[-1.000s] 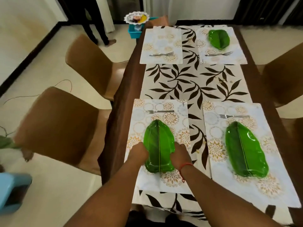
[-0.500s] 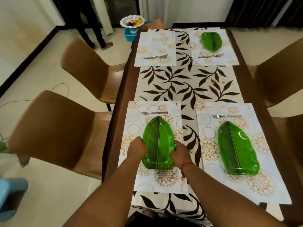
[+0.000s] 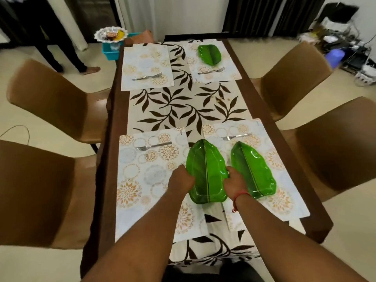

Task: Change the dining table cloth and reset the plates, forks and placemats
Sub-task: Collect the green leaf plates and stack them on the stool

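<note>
"What did the person wear on the arms?"

"Nothing by way of sleeves; both forearms were bare up to the frame's lower edge. The left hand [image 3: 180,181] carried no ring, band or watch that showed."

"And the right?"

"The right hand [image 3: 234,183] had a thin red thread bracelet [image 3: 241,194] tied round the wrist, with a short loose end hanging down beside the knot."

"Any clothing lower down?"

"Only a strip of dark garment [image 3: 213,271] between the forearms, too dim to name."
</note>
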`<state>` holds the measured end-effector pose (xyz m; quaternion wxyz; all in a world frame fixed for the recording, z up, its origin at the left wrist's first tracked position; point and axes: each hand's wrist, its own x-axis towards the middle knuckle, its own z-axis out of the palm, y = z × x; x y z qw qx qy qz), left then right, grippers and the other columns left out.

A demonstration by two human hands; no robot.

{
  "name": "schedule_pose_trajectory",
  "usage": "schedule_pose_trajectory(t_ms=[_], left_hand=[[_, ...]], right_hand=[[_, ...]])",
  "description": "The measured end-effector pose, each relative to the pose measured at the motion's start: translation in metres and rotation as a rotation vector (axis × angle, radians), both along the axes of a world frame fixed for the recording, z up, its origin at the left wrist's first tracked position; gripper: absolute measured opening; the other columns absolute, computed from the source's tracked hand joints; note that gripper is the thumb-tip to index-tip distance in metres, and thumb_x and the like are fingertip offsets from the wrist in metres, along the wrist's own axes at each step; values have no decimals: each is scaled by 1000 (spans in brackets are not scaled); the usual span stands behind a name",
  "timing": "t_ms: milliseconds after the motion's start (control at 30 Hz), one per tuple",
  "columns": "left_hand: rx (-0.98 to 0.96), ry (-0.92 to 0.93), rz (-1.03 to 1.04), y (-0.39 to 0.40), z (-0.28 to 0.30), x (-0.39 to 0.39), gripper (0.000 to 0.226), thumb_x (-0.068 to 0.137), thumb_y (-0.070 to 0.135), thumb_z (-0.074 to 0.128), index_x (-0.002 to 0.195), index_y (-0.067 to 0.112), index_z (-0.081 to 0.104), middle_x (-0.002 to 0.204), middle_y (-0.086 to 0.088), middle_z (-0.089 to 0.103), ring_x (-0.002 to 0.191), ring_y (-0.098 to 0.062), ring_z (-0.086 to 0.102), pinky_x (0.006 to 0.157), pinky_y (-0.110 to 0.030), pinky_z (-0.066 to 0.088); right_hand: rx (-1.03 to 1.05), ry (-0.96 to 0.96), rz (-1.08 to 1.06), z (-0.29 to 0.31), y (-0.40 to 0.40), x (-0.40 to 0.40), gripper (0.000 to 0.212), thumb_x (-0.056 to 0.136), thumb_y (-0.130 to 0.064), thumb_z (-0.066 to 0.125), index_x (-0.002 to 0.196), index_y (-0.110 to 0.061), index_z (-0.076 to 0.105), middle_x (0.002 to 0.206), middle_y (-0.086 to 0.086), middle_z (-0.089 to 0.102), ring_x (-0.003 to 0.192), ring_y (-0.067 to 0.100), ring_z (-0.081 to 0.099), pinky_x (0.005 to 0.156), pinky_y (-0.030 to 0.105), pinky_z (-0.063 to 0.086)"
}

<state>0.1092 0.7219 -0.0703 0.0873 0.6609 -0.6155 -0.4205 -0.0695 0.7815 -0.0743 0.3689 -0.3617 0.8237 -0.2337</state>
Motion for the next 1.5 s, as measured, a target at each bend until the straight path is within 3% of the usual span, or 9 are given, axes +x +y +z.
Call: schedule_pose_trajectory(t_ms=[100,233,300,400,567,867,1067,1267,1500], left_hand=[[4,30,-3,-3,1,-34,21,86,22,59,100,7,56,98,-10,61,87,-26,61,74,-34,53],[-30,42,23,1,1,-80,14,88,23,61,87,12,52,89,-6,59,74,-16,55,63,-27,41],[-20,16,44,8,0,-106,12,88,19,61,92,8,57,92,-8,62,80,-19,60,65,-28,46],[7,-42,89,14,1,-141,19,88,12,57,102,1,59,98,-14,63,92,-29,63,74,-35,50],[8,-122,90,21,1,-187,17,91,13,54,105,3,56,105,-15,63,90,-25,59,69,-29,40],[106,-142,70,24,1,-205,2,89,8,53,90,10,52,104,-15,65,84,-21,56,67,-28,44],[250,-53,100,23,-1,-216,19,88,7,54,101,-3,64,98,-20,69,87,-35,70,75,-50,60],[315,7,184,21,0,-217,6,86,7,56,81,4,57,80,-15,63,78,-35,70,65,-43,60],[272,41,190,21,-12,-216,14,87,5,55,92,-4,65,91,-22,68,85,-36,70,72,-45,59]], right_hand=[[-9,7,-29,2,1,-32,59,90,5,47,146,-13,47,144,14,51,125,33,54,100,38,49],[-7,15,-18,-2,2,-78,60,91,4,46,148,-16,44,144,14,51,120,34,57,95,38,51],[3,-7,-1,-3,3,-103,61,91,4,45,149,-18,43,142,13,53,115,34,60,89,38,53],[11,-7,61,-4,1,-137,60,91,0,49,148,-16,44,143,14,52,120,34,57,99,44,50],[55,39,137,-8,2,-180,57,92,-9,50,148,-15,44,141,15,48,121,35,54,101,46,47],[92,172,198,-19,7,-194,48,94,-13,50,141,-12,50,137,13,44,122,36,43,100,44,43],[103,134,201,-23,6,-205,48,94,-10,50,142,-11,48,139,14,40,110,37,56,96,43,49],[102,81,187,-26,8,-204,49,94,-9,50,143,-12,44,139,11,37,100,35,60,88,40,51],[123,17,137,-27,5,-204,58,91,0,50,147,-12,42,142,15,41,115,35,56,94,39,50]])
